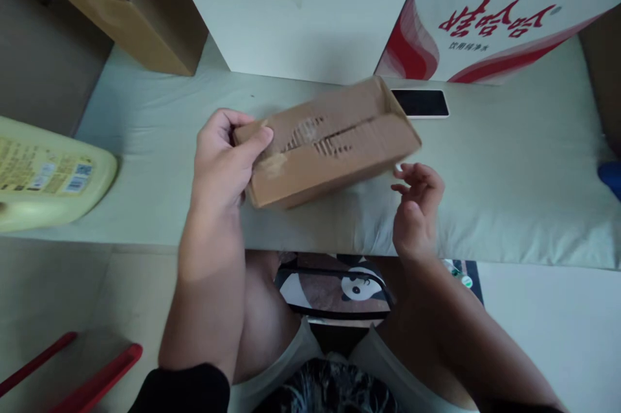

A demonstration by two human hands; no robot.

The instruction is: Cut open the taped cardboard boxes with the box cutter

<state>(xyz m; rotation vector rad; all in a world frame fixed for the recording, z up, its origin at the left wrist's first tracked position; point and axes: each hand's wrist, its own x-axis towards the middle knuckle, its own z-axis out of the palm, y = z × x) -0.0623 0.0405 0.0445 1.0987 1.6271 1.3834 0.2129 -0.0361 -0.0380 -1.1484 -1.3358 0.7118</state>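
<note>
A brown cardboard box [334,141] is tilted above the cloth-covered surface, its face torn in places along the middle seam. My left hand [226,157] grips its left end, with the thumb lying on the face. Just off the box's lower right corner is my right hand [418,209], its fingers curled and slightly apart, with no object visible in it. Partly hidden behind the box's right end lies a phone [424,103] with a dark screen.
Behind stand a white box [305,18], a white-and-red carton [499,24] and a tall cardboard box [160,31]. A pale yellow bottle [53,173] lies at the left. The green cloth [509,206] ends at a front edge near my knees. Red bars [101,377] are at lower left.
</note>
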